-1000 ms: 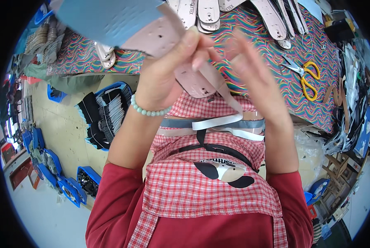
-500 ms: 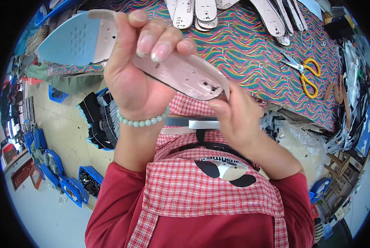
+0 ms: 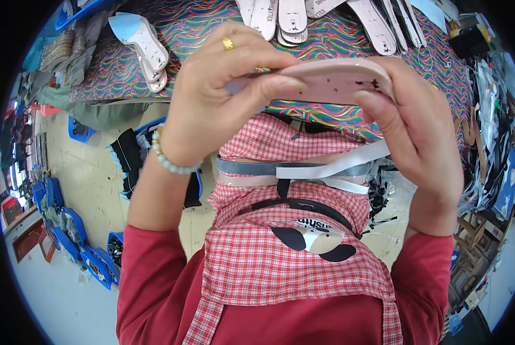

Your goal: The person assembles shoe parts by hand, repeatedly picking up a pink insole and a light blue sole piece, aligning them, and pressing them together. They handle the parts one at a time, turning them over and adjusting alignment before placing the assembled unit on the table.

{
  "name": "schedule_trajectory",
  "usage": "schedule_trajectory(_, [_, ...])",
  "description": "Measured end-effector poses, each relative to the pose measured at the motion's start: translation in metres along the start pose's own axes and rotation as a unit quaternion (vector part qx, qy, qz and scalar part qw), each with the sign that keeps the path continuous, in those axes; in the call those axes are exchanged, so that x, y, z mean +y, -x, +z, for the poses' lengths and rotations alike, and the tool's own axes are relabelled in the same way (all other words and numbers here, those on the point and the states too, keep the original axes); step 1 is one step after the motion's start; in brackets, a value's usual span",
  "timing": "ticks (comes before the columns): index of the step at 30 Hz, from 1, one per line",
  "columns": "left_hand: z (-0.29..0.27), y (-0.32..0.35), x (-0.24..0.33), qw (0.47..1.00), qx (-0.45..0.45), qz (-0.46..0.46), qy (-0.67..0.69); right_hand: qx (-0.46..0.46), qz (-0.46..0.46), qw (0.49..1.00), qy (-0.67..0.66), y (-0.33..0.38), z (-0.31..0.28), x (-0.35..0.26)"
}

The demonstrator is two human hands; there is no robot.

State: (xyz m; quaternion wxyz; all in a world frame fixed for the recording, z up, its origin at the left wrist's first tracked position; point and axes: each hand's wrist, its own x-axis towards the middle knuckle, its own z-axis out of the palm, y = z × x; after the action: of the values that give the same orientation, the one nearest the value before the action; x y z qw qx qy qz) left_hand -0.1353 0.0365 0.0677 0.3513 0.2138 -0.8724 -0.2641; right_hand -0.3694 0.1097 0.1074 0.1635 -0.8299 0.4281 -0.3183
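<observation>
A pale pink shoe insole [image 3: 338, 83] is held up in front of my body, tilted so that it looks narrow and curved. My left hand [image 3: 226, 80] pinches it between thumb and fingers; a bit of its light blue end shows behind that hand. Round the other end, which bears dark marks and small holes, my right hand [image 3: 418, 123] is closed, thumb on the face. A white strip [image 3: 338, 164] runs from my lap up to beside my right hand; whether it is held I cannot tell. At the table's left lie several stacked insoles [image 3: 148, 52].
More pink insoles [image 3: 292, 17] are spread along the far side of the table, which has a wavy multicoloured cover [image 3: 200, 17]. Grey and white strips [image 3: 240, 168] cross my lap. Blue bins [image 3: 96, 264] and bundles of black pieces [image 3: 128, 155] stand on the floor at left.
Both hands have shifted right and turned the insole from its broad face to a narrower view. The stacked insoles at left now show; the scissors at right are mostly covered by my right hand.
</observation>
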Motion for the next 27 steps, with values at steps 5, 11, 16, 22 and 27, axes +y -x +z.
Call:
schedule_trajectory(5, [0.021, 0.0, 0.024, 0.979, -0.003, -0.078, 0.186, 0.007, -0.019, 0.999, -0.042, -0.004, -0.017, -0.004])
schedule_trajectory(11, [0.032, 0.013, 0.048, 0.888, 0.096, -0.234, 0.383, 0.289, 0.063, 0.93, -0.218, 0.019, 0.037, 0.0])
schedule_trajectory(16, [0.046, 0.013, 0.047, 0.861, 0.133, -0.258, 0.419, 0.333, 0.122, 0.896, -0.268, 0.026, 0.087, -0.01])
schedule_trajectory(22, [0.054, 0.007, 0.039, 0.866, 0.132, -0.27, 0.4, 0.286, 0.152, 0.902, -0.284, 0.014, 0.089, -0.006])
schedule_trajectory(27, [0.055, 0.007, 0.037, 0.814, 0.194, -0.3, 0.458, 0.227, 0.062, 0.962, -0.136, 0.03, 0.087, 0.006])
